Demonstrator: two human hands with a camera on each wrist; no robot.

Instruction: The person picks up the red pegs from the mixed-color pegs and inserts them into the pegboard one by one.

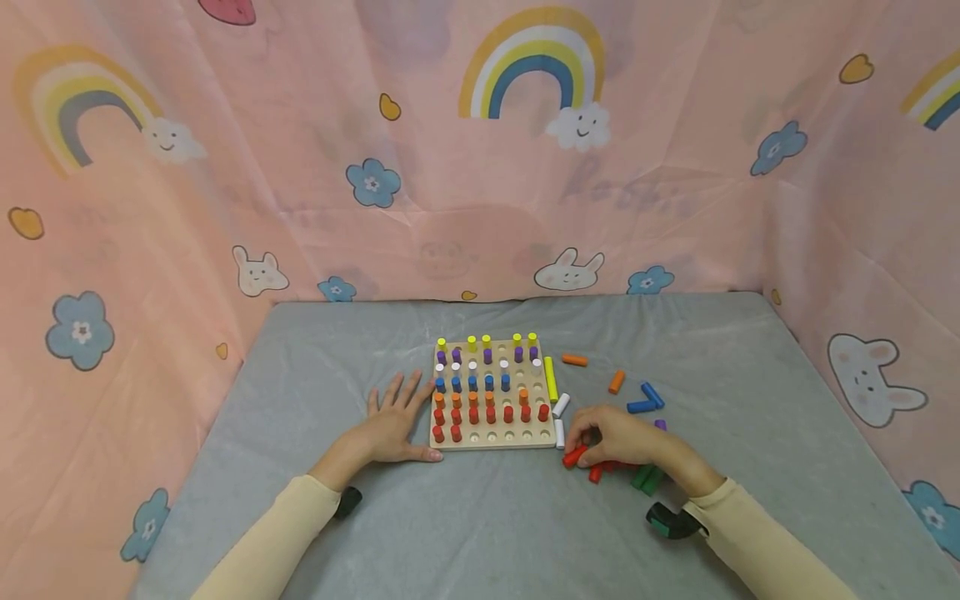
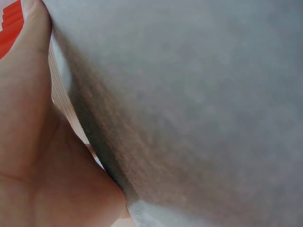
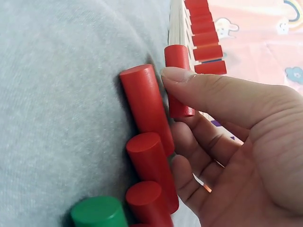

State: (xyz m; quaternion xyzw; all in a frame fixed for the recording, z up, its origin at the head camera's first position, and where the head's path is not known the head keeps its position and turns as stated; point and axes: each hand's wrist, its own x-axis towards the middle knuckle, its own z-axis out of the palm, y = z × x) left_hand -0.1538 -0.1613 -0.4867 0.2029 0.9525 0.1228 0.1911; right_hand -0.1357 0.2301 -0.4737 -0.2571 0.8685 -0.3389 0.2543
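Observation:
My left hand lies with spread, straight fingers at the left side of a wooden peg board. Rows of yellow, purple, white, blue, orange and red pegs stand in its holes, and the front row holds two red pegs at its left end. To the right of the board, my right hand pinches a small red peg between thumb and fingers. Close under those fingers, several more red pegs lie on the grey cloth, seen large in the right wrist view.
Green pegs lie under my right wrist. Two white pegs and a long yellow peg run along the board's right edge. Farther right are orange pegs, blue pegs and a purple peg. A pink curtain hangs behind the table.

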